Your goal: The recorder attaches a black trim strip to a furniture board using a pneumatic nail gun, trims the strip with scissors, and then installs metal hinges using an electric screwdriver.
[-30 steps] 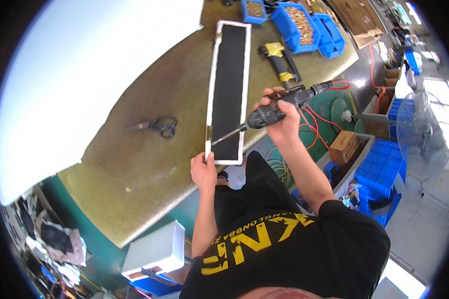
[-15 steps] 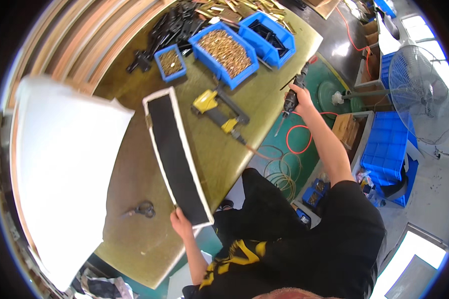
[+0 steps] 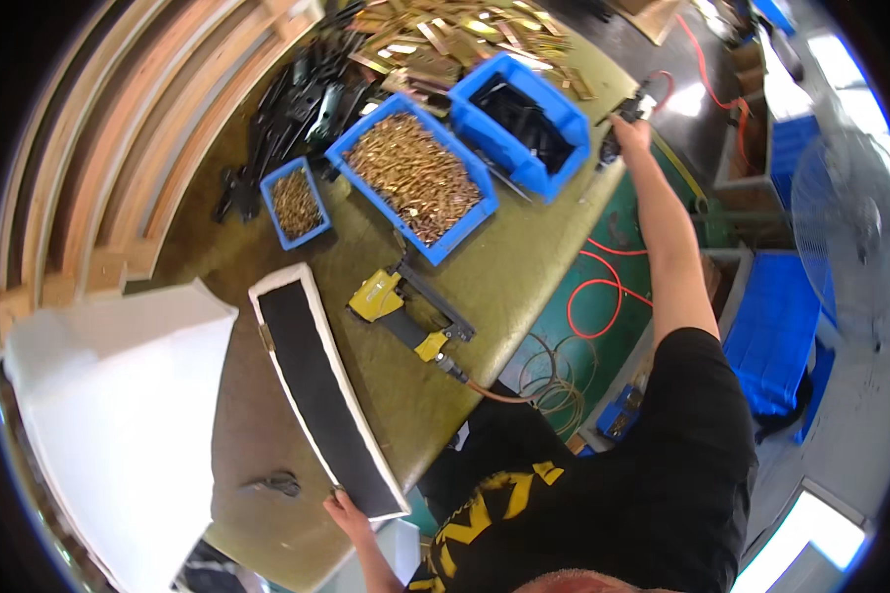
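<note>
L hand [image 3: 348, 514] grips panel [image 3: 324, 390] end; R hand [image 3: 631, 130] far off, maybe holding tool [image 3: 625, 117].

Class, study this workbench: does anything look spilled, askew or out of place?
Yes. Brass-coloured metal pieces lie in a loose heap on the table behind the blue bins, not inside one. The long black panel lies slantwise, its near end past the table's edge, at the left hand.

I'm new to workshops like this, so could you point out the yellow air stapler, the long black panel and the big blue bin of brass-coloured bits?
yellow air stapler [image 3: 378, 296]: head view, on its yellow body.
long black panel [image 3: 318, 392]: head view, middle of its black face.
big blue bin [image 3: 458, 236]: head view, on its near blue wall.
</note>
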The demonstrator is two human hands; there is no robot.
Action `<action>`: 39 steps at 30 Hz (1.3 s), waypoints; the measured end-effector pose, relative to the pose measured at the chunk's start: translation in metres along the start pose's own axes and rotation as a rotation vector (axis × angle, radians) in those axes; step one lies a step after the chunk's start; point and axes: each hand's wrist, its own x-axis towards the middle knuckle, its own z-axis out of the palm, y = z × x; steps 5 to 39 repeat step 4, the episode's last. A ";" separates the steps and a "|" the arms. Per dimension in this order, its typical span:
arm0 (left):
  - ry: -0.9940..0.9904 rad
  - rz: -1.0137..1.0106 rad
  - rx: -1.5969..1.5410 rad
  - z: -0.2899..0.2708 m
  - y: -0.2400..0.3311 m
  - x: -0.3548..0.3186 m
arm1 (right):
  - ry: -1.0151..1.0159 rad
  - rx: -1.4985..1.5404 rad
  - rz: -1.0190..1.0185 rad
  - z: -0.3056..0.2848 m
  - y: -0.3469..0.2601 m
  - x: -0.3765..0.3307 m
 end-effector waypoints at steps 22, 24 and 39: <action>0.071 -0.073 0.064 -0.005 0.034 -0.020 | -0.305 -0.572 -0.107 0.116 -0.042 0.004; 0.071 -0.073 0.064 -0.005 0.034 -0.020 | -0.305 -0.572 -0.107 0.116 -0.042 0.004; 0.071 -0.073 0.064 -0.005 0.034 -0.020 | -0.305 -0.572 -0.107 0.116 -0.042 0.004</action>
